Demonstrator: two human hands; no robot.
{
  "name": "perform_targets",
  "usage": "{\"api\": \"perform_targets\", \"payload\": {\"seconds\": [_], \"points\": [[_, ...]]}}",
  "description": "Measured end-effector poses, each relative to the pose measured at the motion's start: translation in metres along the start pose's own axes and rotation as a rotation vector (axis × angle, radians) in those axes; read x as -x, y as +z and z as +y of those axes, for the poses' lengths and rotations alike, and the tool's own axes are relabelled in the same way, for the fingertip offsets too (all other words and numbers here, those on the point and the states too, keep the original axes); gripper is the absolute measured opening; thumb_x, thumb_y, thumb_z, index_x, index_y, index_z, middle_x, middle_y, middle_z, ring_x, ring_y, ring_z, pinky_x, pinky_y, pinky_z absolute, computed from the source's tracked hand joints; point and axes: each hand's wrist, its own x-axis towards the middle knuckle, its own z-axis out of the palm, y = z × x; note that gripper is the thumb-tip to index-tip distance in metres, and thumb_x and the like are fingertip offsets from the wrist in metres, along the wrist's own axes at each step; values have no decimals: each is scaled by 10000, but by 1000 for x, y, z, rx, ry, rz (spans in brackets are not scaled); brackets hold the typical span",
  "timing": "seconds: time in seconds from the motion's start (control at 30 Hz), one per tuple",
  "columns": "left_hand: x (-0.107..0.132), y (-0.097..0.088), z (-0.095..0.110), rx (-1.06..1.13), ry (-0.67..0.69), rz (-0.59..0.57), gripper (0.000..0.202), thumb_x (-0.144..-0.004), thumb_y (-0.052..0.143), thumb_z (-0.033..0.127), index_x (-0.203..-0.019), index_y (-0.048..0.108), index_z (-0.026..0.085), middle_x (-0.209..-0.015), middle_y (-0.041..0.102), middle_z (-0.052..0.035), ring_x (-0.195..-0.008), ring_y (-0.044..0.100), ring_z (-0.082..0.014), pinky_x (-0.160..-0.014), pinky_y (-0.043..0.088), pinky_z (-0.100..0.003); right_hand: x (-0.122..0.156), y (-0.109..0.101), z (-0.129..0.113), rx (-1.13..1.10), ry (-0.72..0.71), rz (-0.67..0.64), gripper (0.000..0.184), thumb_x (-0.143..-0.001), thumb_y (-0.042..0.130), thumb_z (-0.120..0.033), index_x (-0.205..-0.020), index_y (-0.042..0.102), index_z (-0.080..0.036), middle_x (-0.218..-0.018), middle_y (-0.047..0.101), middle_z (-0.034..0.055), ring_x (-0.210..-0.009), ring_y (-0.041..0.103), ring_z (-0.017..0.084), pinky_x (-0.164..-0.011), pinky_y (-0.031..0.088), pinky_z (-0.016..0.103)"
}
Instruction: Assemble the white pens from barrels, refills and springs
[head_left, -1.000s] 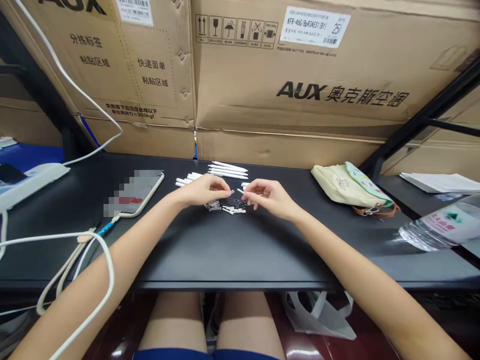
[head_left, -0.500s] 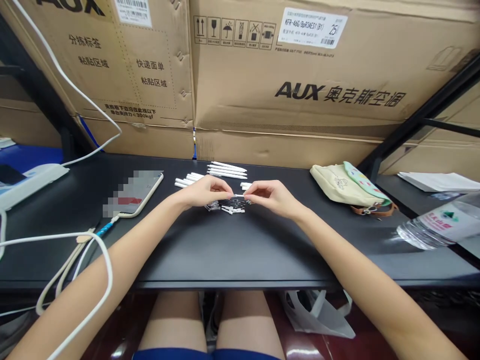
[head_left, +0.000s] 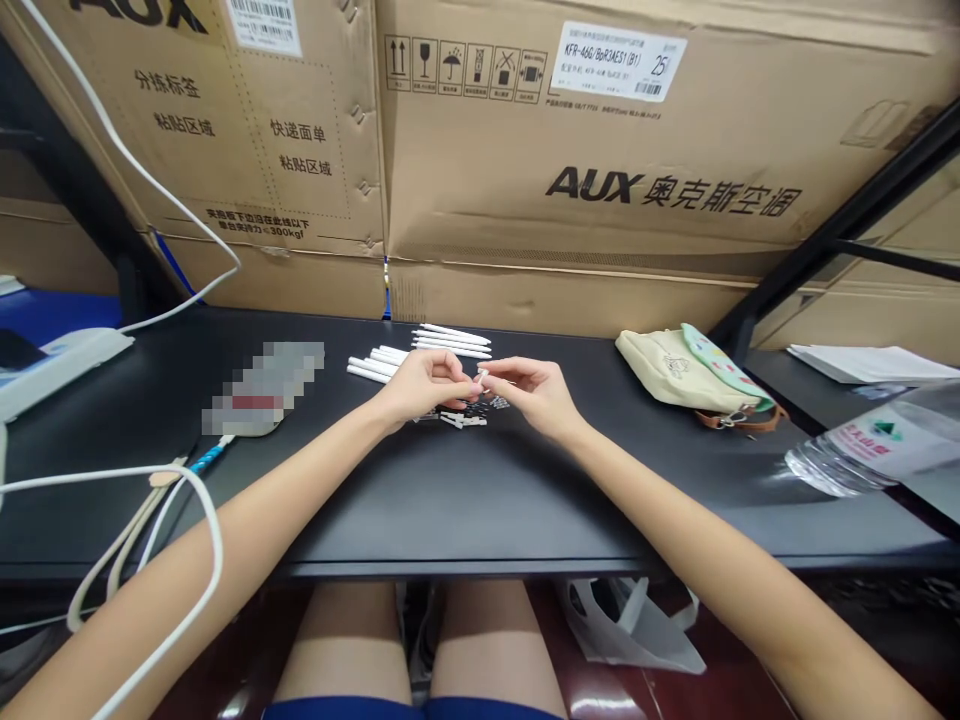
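Just above the table's middle, my left hand (head_left: 429, 390) and my right hand (head_left: 534, 395) meet fingertip to fingertip. Both are closed in a pinch around a small white pen part (head_left: 483, 377); fingers hide most of it. Below them lies a loose pile of thin dark refills (head_left: 474, 408), with tiny metal springs (head_left: 499, 402) at its right side. Short white pieces (head_left: 463, 422) lie at the pile's near edge. White pen barrels (head_left: 367, 368) rest beyond my left hand, partly covered by it. Farther back, several white pens with pointed tips (head_left: 452, 343) lie side by side.
Large cardboard boxes (head_left: 585, 240) stand along the back of the black table (head_left: 465, 510). A phone (head_left: 274, 385) with a charging cable lies left. At right are a cream pouch (head_left: 664, 370) and a water bottle (head_left: 877, 440) on its side. A white cable (head_left: 214, 540) loops over my left forearm.
My hands have come closer together, the left moving right. The small white piece, earlier stretched level between the fingertips, is now tilted upward and mostly covered.
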Motion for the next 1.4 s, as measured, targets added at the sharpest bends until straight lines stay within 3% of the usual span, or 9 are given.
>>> {"api": "perform_targets", "payload": {"seconds": [0.57,0.87,1.1,1.2,1.3,1.33,1.4], "points": [[2,1,2,79,-56,-2,427,-556,829,296,-633,433,157,-690,689,-34,-702,679,-167,-735,546,-339,-2,-1,-2,-32,32,-7,254,-662,754,-391,-825,730,-198,-736,705,21,-651,648,145,-667,542,306],[2,0,4,79,-85,-16,423,-571,823,298,-639,431,154,-692,698,-34,-700,687,-159,-727,542,-311,-3,-4,-1,-18,38,-18,265,-664,748,-398,-831,730,-194,-753,709,26,-694,650,149,-686,532,301],[0,1,2,14,-73,-44,387,-619,784,332,-678,441,164,-735,696,-55,-777,685,-192,-741,537,-350,-2,-3,0,22,65,11,336,-580,797,-391,-834,730,-182,-774,716,43,-729,656,179,-709,531,327],[-1,-14,12,-297,6,-105,243,-710,684,345,-789,539,167,-864,688,-74,-867,665,-217,-745,533,-365,-4,-4,2,-7,64,59,306,-601,787,-383,-820,726,-178,-754,708,39,-670,639,155,-666,530,315],[0,-39,24,-1042,166,79,118,-732,584,205,-845,607,180,-942,660,-69,-946,619,-236,-838,486,-363,-7,-7,6,-73,57,115,270,-609,788,-352,-809,722,-184,-764,703,34,-697,636,143,-646,530,290],[1,-47,27,-1255,134,121,151,-735,546,168,-864,622,183,-968,648,-78,-971,605,-251,-849,473,-365,-7,-8,7,-92,61,129,266,-608,790,-343,-810,721,-185,-765,701,33,-708,636,142,-643,530,284],[2,-58,31,-1486,45,70,212,-741,504,140,-891,645,187,-993,634,-88,-960,603,-262,-824,470,-349,-9,-10,9,-108,78,146,267,-609,790,-337,-814,718,-180,-763,699,34,-700,632,135,-639,530,280]]}}
